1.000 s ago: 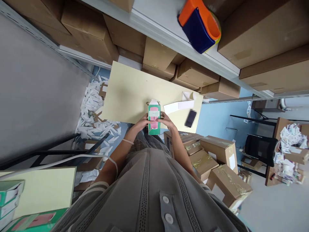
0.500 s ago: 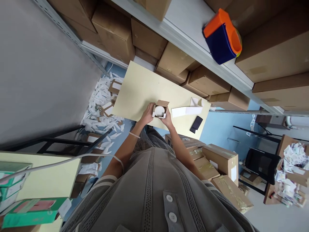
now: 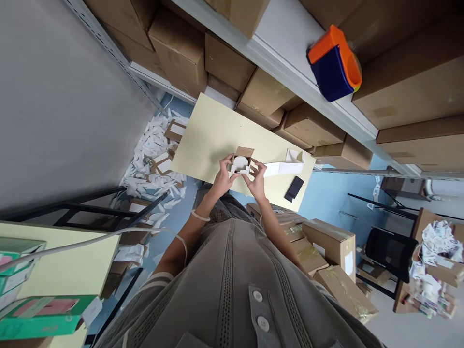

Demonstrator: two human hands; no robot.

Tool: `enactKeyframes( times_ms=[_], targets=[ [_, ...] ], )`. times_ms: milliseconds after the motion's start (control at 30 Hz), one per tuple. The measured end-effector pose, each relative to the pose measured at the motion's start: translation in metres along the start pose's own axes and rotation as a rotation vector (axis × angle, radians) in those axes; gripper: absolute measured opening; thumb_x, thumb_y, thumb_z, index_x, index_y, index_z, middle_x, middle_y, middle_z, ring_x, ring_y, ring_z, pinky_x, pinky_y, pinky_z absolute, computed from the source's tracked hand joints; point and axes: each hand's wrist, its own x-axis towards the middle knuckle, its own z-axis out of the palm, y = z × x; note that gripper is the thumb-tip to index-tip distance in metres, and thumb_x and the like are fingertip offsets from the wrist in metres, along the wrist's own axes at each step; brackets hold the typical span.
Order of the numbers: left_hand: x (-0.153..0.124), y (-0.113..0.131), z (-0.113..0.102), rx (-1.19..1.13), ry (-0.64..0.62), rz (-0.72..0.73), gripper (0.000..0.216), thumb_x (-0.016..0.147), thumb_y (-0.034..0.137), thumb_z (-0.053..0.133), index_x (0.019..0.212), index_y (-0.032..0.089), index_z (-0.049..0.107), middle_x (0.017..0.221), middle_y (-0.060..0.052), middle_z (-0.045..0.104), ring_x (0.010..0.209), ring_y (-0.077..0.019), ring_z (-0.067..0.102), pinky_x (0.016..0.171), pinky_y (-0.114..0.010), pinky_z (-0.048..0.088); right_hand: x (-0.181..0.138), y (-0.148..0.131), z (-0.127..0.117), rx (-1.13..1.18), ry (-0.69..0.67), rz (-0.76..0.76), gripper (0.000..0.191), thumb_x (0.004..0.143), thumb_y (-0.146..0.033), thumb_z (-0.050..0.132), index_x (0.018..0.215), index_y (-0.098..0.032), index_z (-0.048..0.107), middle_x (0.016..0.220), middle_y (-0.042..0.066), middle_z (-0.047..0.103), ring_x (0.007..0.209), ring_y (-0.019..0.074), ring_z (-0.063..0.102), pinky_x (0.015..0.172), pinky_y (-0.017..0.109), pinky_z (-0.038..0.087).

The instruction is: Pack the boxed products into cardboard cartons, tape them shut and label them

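Over the near edge of the cream table I hold a small cardboard box between both hands. Its brown lid flap stands up at the far side, and a round white object sits inside; its kind I cannot make out. My left hand grips the box's left side, fingers at the side and thumb at the front. On the right side, my right hand has its fingers bent against the box and its thumb on the front edge.
Right of the box lie a folded white card strip and a black phone. Shelves with cardboard boxes rise behind the table. An orange and blue tape dispenser rests on the upper shelf. White scraps cover the floor at left.
Both thumbs have come to the front of the box, and my right fingers have spread along its right side. The white front flap now covers part of the round object. The view has shifted slightly.
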Motion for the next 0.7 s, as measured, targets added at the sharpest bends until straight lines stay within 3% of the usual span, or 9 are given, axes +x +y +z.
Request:
enactKeyframes(
  times_ms=[200, 400, 700],
  targets=[
    [-0.003, 0.009, -0.002, 0.123, -0.014, 0.001, 0.036, 0.093, 0.034, 0.059, 0.123, 0.025, 0.042, 0.148, -0.016, 0.041, 0.144, -0.0269, 0.038, 0.113, -0.043, 0.038, -0.009, -0.003, -0.003, -0.138, -0.032, -0.031, 0.034, 0.091, -0.047, 0.060, 0.117, -0.026, 0.051, 0.139, 0.015, 0.047, 0.139, 0.0259, 0.041, 0.100, 0.043, 0.051],
    [-0.001, 0.014, -0.009, 0.174, -0.078, 0.047, 0.030, 0.093, 0.038, 0.058, 0.120, 0.025, 0.050, 0.147, -0.014, 0.045, 0.140, -0.0260, 0.043, 0.111, -0.041, 0.040, -0.010, -0.006, -0.008, -0.162, -0.029, -0.021, 0.034, 0.091, -0.046, 0.060, 0.119, -0.026, 0.056, 0.137, 0.013, 0.051, 0.139, 0.0259, 0.041, 0.098, 0.041, 0.052],
    [0.000, 0.013, -0.023, 0.156, -0.053, 0.007, 0.015, 0.092, 0.036, 0.060, 0.101, 0.024, 0.060, 0.138, -0.011, 0.052, 0.135, -0.0253, 0.048, 0.112, -0.042, 0.041, -0.011, -0.012, -0.012, -0.041, -0.061, -0.046, 0.027, 0.090, -0.050, 0.062, 0.088, -0.024, 0.071, 0.141, 0.010, 0.050, 0.134, 0.0275, 0.050, 0.111, 0.044, 0.043]
  ],
)
